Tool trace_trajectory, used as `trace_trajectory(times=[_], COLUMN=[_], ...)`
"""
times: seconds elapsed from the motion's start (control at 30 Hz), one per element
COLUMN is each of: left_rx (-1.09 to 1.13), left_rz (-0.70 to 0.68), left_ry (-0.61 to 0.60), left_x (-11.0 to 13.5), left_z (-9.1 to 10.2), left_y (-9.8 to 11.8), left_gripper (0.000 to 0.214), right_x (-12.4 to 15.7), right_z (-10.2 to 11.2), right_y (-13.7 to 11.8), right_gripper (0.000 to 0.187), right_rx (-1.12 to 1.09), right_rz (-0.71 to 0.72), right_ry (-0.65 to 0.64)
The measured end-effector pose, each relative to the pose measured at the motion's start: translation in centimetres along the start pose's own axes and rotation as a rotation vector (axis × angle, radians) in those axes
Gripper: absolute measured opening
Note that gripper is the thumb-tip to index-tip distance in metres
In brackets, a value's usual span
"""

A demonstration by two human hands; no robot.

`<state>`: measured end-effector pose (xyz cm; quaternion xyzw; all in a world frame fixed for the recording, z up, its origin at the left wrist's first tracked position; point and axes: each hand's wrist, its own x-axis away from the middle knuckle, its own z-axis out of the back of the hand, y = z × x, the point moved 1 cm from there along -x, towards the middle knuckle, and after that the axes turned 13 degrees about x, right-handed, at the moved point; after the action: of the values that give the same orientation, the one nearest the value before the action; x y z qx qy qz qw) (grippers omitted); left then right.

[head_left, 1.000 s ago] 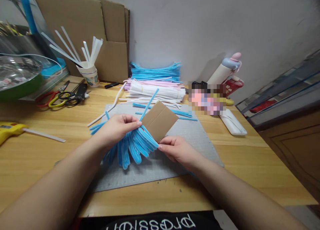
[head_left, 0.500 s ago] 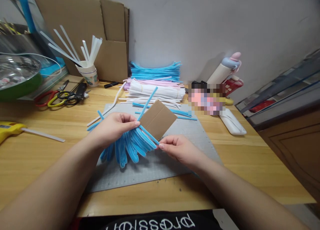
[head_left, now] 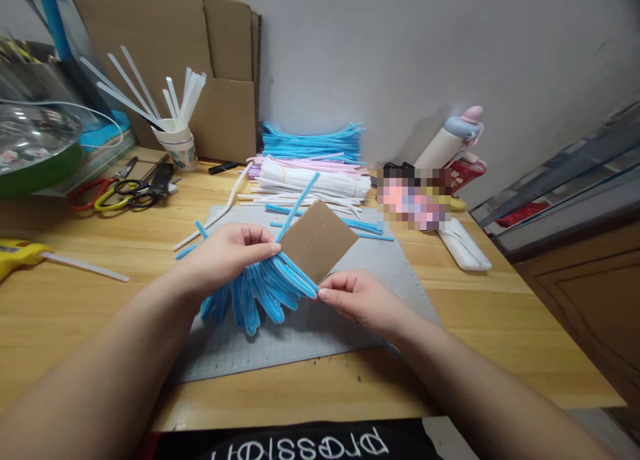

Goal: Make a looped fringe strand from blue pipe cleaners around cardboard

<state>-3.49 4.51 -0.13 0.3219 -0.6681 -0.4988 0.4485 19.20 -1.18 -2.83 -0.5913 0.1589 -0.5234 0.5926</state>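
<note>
My left hand [head_left: 243, 250] pinches a blue pipe cleaner [head_left: 299, 203], whose free end sticks up past my thumb. Below that hand hangs a fan of blue pipe cleaner loops [head_left: 255, 300]. My right hand [head_left: 357, 299] is closed, thumb against finger, at the lower right end of a blue strand running down from the left thumb. Between the hands lies a creased piece of brown cardboard [head_left: 320, 240], right behind the strand. My left palm hides where the loops join. A grey cutting mat [head_left: 320, 333] lies underneath.
Bundles of blue [head_left: 313, 143] and white pipe cleaners [head_left: 315, 182] lie at the back. Scissors [head_left: 133, 192], a cup [head_left: 177, 147] of white sticks and a yellow glue gun [head_left: 20, 252] are on the left. A bottle [head_left: 443, 140] and white packet [head_left: 465, 245] stand right.
The strand between my hands now lies doubled along the outermost loop, its bend at my right fingertips. Both hands have hardly moved.
</note>
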Motion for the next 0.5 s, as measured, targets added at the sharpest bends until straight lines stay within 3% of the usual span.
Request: trace_trajectory(times=[0.33,0.5], left_rx=[0.019,0.028], left_rz=[-0.016,-0.007], left_ry=[-0.053,-0.106], left_x=[-0.03,0.27], left_z=[0.12,-0.15], left_y=[-0.08,0.14], left_gripper=[0.027,0.026], right_x=[-0.32,-0.41], right_z=[0.05,0.45], right_y=[0.33,0.55], right_gripper=[0.021,0.029], right_rx=[0.023,0.017], right_rz=[0.022,0.049], right_ry=[-0.02,-0.183])
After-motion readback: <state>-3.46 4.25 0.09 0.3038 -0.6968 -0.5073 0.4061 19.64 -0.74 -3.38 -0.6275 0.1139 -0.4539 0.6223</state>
